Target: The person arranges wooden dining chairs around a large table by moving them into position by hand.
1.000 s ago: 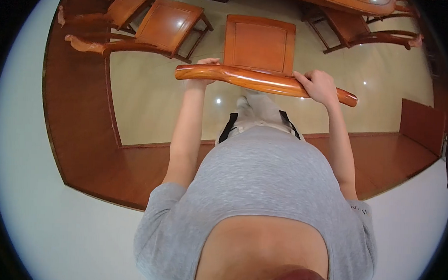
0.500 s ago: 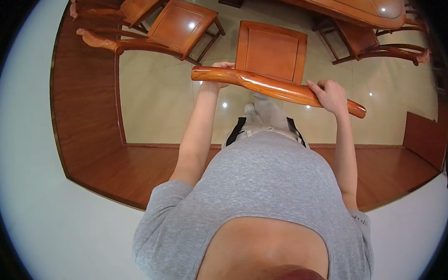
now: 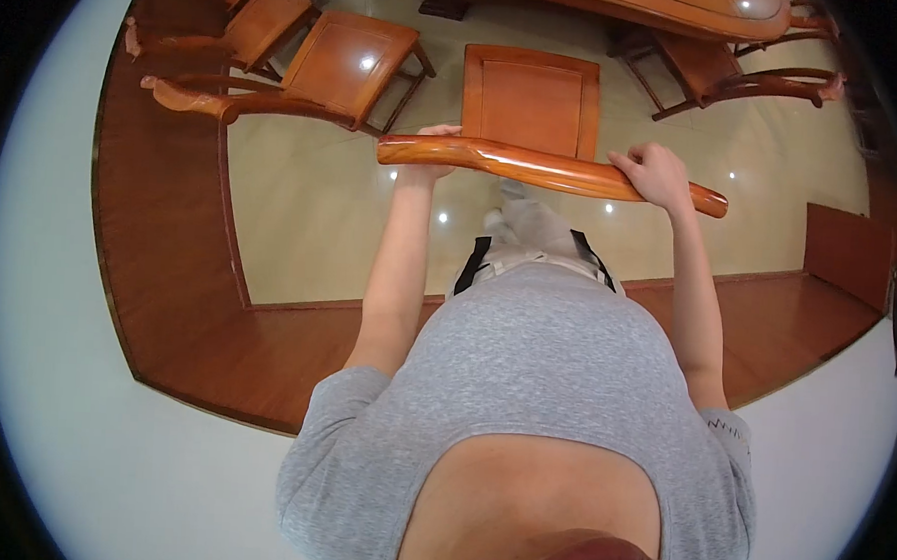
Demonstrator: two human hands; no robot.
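Observation:
A chair of glossy reddish-brown wood stands right in front of me, its back toward me. Its curved top rail (image 3: pixel 543 168) runs across the view, and beyond it shows the square seat (image 3: pixel 529 98). My left hand (image 3: pixel 436 149) grips the rail near its left end; fingertips show past the far edge, and the rail hides the rest of the fingers. Near the right end, my right hand (image 3: pixel 656 176) is wrapped over the rail, thumb toward the middle. The lower back and legs of this chair are mostly hidden.
A large wooden table (image 3: pixel 660 11) lies beyond the chair. Matching chairs stand at left (image 3: pixel 350 56) and right (image 3: pixel 693 65). Glossy beige tiles (image 3: pixel 311 214) cover the floor. Brown wood panelling (image 3: pixel 160 227) with a white wall above runs along the left and behind me.
The whole view has turned slightly, so the rail looks more level and the chairs sit a little further left. Both hands keep their places on the rail.

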